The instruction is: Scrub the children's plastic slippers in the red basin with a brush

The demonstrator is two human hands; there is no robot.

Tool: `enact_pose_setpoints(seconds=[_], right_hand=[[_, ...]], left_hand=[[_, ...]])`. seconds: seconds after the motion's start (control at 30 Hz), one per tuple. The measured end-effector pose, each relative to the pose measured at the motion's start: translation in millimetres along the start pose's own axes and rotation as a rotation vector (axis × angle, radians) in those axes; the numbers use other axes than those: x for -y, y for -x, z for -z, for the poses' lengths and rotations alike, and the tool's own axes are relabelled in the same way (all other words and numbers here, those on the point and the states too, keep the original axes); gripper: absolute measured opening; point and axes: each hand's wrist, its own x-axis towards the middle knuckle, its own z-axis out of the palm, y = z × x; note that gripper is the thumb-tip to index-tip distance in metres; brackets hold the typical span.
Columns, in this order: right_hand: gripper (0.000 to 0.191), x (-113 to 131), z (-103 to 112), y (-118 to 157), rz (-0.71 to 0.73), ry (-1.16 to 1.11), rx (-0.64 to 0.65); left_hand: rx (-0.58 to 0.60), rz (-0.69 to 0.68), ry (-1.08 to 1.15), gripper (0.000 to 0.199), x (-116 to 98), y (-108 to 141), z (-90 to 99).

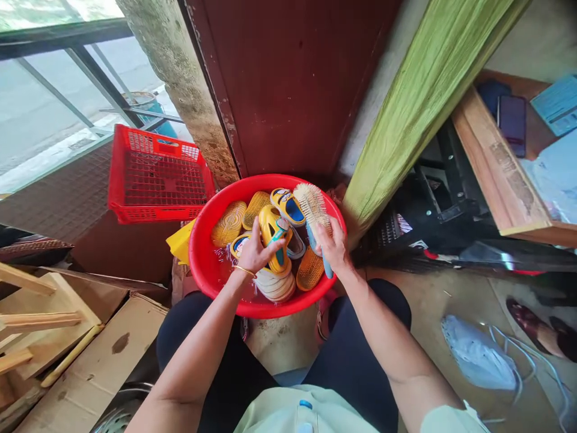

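A red basin [201,273] between my knees holds several shoes in water. My left hand [258,251] is closed on a yellow clog [269,219] with a teal strap, held over the pile. In my right hand [333,245] is a scrub brush [311,201] with a blue handle, its pale bristles turned up, at the basin's right side. Around the clog lie yellow soles [229,224], a yellow shoe with a blue lining [287,204], an orange-yellow sole [310,270] and a whitish shoe [276,286].
Behind the basin at the left stands a red crate [160,177]. A dark red door [293,84] is ahead, a green curtain [424,102] to its right. Cardboard [103,367] and a wooden stool [49,313] are at left, a plastic bag [478,352] on the right floor.
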Motion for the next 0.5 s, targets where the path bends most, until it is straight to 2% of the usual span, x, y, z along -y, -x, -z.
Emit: enact_pose_setpoints(seconds=[0.1, 0.17, 0.23, 0.37, 0.5], right_hand=[[0.057, 1.8, -3.5, 0.4, -0.166, -0.242, 0.031], [0.056, 1.4, -7.4, 0.5, -0.227, -0.279, 0.097], [0.055, -0.7, -13.5, 0.7, -0.242, -0.238, 0.171], [0.055, -5.3, -31.5, -0.1, -0.130, -0.016, 0.230], [0.059, -4.8, -46.3, -4.2, 0.028, 0.189, 0.285]], left_hand=[[0.059, -0.087, -0.435, 0.109, 16.2, -5.4, -7.3], [0.121, -0.118, -0.536, 0.099, 26.7, -15.6, -8.9], [0.161, -0.133, -0.541, 0.088, 36.7, -30.1, -5.8], [0.157, -0.110, -0.452, 0.080, 52.7, -59.9, 7.8], [0.189, 0.013, -0.585, 0.076, 53.7, -79.4, 8.2]])
